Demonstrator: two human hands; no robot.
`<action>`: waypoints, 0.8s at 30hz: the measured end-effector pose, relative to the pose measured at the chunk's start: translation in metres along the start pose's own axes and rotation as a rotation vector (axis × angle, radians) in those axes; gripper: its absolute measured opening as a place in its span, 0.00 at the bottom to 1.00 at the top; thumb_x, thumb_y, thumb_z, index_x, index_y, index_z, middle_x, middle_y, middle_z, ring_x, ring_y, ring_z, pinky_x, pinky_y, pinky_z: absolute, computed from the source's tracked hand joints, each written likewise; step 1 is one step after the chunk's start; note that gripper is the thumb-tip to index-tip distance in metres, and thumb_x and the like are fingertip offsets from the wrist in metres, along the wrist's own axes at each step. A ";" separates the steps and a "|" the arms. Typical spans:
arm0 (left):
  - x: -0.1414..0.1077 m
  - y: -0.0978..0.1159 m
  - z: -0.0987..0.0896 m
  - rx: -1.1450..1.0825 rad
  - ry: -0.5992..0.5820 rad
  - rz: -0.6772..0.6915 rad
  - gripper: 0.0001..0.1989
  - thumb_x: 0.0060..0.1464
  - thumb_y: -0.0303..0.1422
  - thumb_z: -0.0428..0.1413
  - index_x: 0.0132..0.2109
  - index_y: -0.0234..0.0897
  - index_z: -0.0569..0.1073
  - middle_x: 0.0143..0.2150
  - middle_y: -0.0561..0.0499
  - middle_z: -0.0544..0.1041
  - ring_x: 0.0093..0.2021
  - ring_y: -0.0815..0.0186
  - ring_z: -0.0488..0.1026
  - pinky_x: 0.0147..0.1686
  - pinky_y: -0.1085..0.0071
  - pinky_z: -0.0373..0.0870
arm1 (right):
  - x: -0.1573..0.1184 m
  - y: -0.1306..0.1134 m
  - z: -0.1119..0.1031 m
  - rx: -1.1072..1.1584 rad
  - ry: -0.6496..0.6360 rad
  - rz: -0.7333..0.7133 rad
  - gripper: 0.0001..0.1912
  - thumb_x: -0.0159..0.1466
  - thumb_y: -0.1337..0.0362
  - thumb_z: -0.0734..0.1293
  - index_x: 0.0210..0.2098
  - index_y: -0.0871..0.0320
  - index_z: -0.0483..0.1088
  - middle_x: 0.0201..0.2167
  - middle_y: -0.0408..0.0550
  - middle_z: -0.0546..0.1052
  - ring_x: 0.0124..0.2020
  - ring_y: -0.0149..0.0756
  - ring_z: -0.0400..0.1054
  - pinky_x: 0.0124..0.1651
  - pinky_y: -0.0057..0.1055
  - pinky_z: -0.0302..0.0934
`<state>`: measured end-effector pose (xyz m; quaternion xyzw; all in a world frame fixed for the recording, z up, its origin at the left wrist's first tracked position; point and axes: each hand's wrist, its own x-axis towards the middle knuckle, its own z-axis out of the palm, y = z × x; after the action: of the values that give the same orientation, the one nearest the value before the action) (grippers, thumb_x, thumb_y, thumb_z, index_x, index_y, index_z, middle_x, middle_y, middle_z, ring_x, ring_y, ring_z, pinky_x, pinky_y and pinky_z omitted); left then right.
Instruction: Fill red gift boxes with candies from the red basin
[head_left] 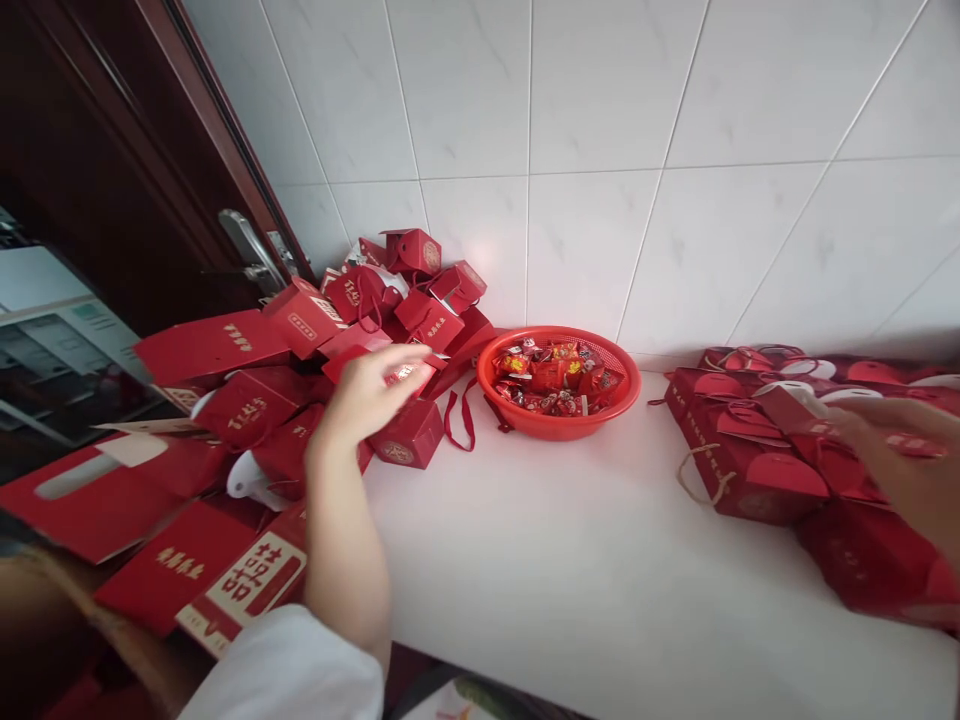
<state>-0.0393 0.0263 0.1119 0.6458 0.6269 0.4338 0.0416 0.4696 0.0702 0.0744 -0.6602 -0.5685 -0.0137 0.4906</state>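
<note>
On the left, my left hand [375, 390] reaches into a heap of red paper gift boxes [251, 410]. Its fingers curl over one red gift box [416, 385], which the hand partly hides. At the right edge my right hand [896, 440] is over closed red gift boxes [765, 470] set close together. Blur smears its fingers, which are by the box tops, so I cannot tell their grip. Between the hands, against the wall, stands a round orange-red plastic basket [559, 430] of wrapped candies [551, 375].
A white tabletop [570, 560] spreads in front of the basket, with a tiled wall [592, 90] behind it. A dark door with a metal handle [247, 245] stands at the left. A red ribbon [459, 425] loops onto the table beside the basket.
</note>
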 end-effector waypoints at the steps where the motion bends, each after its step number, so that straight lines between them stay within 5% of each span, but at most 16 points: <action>1: 0.003 -0.005 -0.009 0.067 0.135 -0.004 0.23 0.57 0.46 0.58 0.53 0.37 0.77 0.54 0.48 0.81 0.56 0.53 0.76 0.61 0.53 0.70 | -0.006 -0.017 0.007 -0.003 -0.052 -0.039 0.12 0.50 0.48 0.71 0.32 0.44 0.78 0.32 0.51 0.78 0.30 0.46 0.67 0.30 0.42 0.58; 4: 0.013 -0.031 -0.031 0.221 0.498 -0.166 0.13 0.53 0.45 0.60 0.41 0.44 0.80 0.53 0.52 0.80 0.59 0.45 0.73 0.62 0.44 0.66 | -0.024 -0.046 0.029 0.125 -0.213 -0.231 0.15 0.54 0.46 0.69 0.32 0.48 0.79 0.34 0.49 0.81 0.29 0.43 0.71 0.33 0.40 0.64; 7: 0.021 -0.066 -0.039 0.167 0.463 -0.338 0.07 0.47 0.42 0.63 0.31 0.48 0.75 0.39 0.50 0.82 0.63 0.39 0.68 0.58 0.38 0.66 | -0.035 -0.055 0.047 0.212 -0.392 -0.382 0.15 0.59 0.47 0.67 0.34 0.50 0.78 0.34 0.48 0.82 0.29 0.42 0.74 0.33 0.38 0.67; 11: 0.025 -0.082 -0.033 0.149 0.423 -0.322 0.06 0.43 0.37 0.63 0.31 0.43 0.76 0.28 0.51 0.80 0.57 0.43 0.74 0.53 0.40 0.66 | -0.045 -0.062 0.062 0.241 -0.517 -0.461 0.13 0.64 0.53 0.65 0.35 0.52 0.77 0.32 0.49 0.82 0.28 0.40 0.75 0.30 0.35 0.68; 17: 0.015 -0.012 -0.005 0.029 0.303 -0.031 0.15 0.50 0.38 0.60 0.45 0.40 0.82 0.42 0.51 0.84 0.48 0.53 0.80 0.50 0.51 0.73 | -0.057 -0.086 0.070 0.346 -0.695 -0.432 0.11 0.66 0.56 0.64 0.36 0.53 0.77 0.37 0.49 0.83 0.37 0.43 0.78 0.34 0.35 0.70; 20: 0.006 0.027 0.019 -0.129 0.089 0.160 0.09 0.53 0.36 0.61 0.42 0.41 0.82 0.43 0.51 0.84 0.45 0.58 0.80 0.49 0.60 0.77 | -0.061 -0.100 0.075 0.438 -0.747 -0.386 0.13 0.68 0.54 0.64 0.37 0.54 0.76 0.37 0.49 0.83 0.38 0.41 0.77 0.39 0.34 0.70; 24: -0.010 0.054 0.055 -0.276 -0.177 0.394 0.04 0.58 0.30 0.60 0.39 0.41 0.81 0.39 0.51 0.83 0.41 0.63 0.80 0.46 0.67 0.76 | -0.065 -0.115 0.083 0.540 -0.729 -0.313 0.19 0.69 0.48 0.63 0.31 0.56 0.71 0.28 0.46 0.78 0.32 0.37 0.72 0.35 0.31 0.65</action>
<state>0.0376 0.0334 0.1044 0.7792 0.4177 0.4567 0.0986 0.3135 0.0627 0.0666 -0.3775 -0.7793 0.2933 0.4052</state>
